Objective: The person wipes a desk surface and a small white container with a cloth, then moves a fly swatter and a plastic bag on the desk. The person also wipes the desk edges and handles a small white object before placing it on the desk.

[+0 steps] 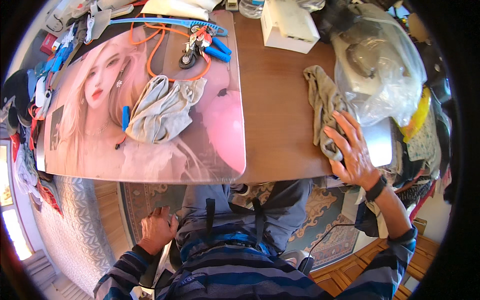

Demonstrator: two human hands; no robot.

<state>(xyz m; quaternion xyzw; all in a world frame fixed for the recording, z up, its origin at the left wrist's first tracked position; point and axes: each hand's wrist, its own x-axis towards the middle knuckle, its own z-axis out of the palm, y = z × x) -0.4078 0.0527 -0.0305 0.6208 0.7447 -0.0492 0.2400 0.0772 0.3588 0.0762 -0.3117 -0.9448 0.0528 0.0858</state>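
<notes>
Fingers of right hand spread flat on near end of grey rag, gripping nothing; rag at table right edge, long axis running away. Left hand at lap, loosely curled, empty.

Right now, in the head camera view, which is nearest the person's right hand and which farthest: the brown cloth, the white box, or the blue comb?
1. Brown cloth: under the right hand, at the table's right.
2. White box: far edge, centre-right.
3. Blue comb: far edge, left.
</notes>
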